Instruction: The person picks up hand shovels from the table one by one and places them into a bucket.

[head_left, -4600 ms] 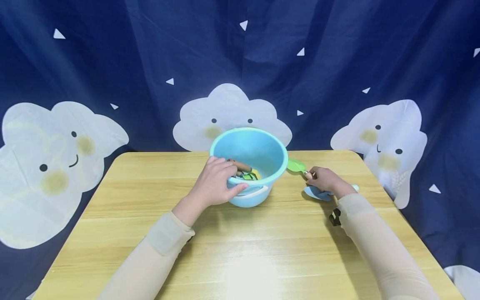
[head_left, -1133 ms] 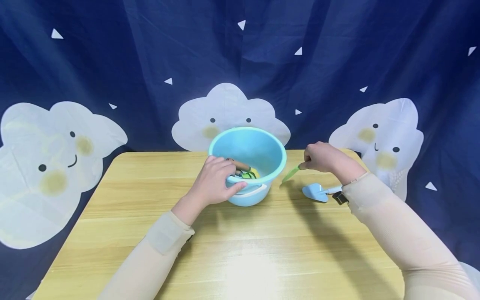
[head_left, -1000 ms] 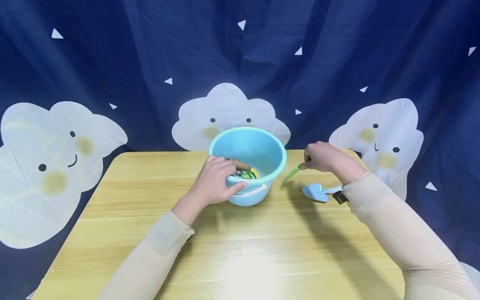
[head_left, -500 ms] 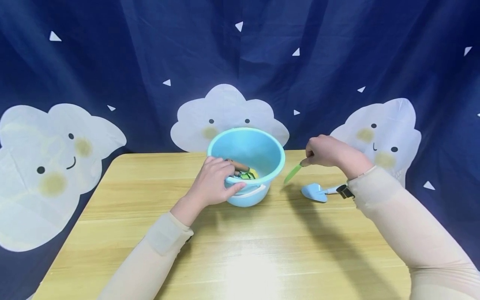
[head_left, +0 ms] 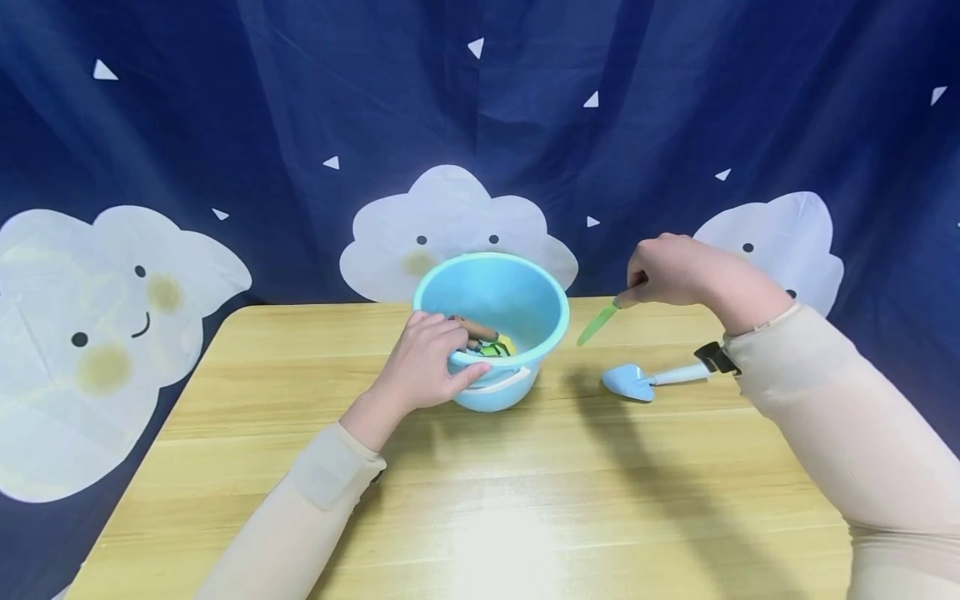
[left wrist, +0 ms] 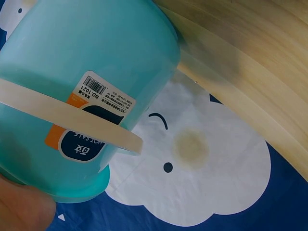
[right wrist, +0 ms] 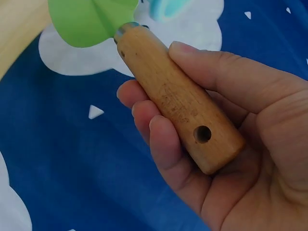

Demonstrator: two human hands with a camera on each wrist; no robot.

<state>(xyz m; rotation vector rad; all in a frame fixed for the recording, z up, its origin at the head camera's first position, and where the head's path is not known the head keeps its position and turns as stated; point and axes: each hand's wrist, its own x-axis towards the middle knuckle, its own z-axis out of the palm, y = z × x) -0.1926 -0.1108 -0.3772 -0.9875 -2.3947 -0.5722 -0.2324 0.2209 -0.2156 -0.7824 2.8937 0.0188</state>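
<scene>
A light blue bucket [head_left: 495,400] stands on the wooden table, and my left hand [head_left: 431,362] grips its near-left rim, thumb outside. The left wrist view shows the bucket's wall [left wrist: 120,43] with a label and pale carrying handle [left wrist: 77,118]. Inside lie several tools with brown handles [head_left: 478,329] and green and yellow parts, partly hidden by that hand. My right hand [head_left: 678,271] holds a small green trowel [head_left: 597,323] above the table, blade pointing down-left. Its wooden handle [right wrist: 178,96] lies between thumb and curled fingers in the right wrist view.
A blue toy trowel [head_left: 630,382] with a pale handle [head_left: 681,374] lies on the table [head_left: 450,500] below my right forearm. Behind the table hangs a dark blue curtain [head_left: 300,83] printed with white clouds.
My right hand has picked the green trowel off the table, then raised it and drawn it slightly right, away from the bucket. My left hand stays on the rim.
</scene>
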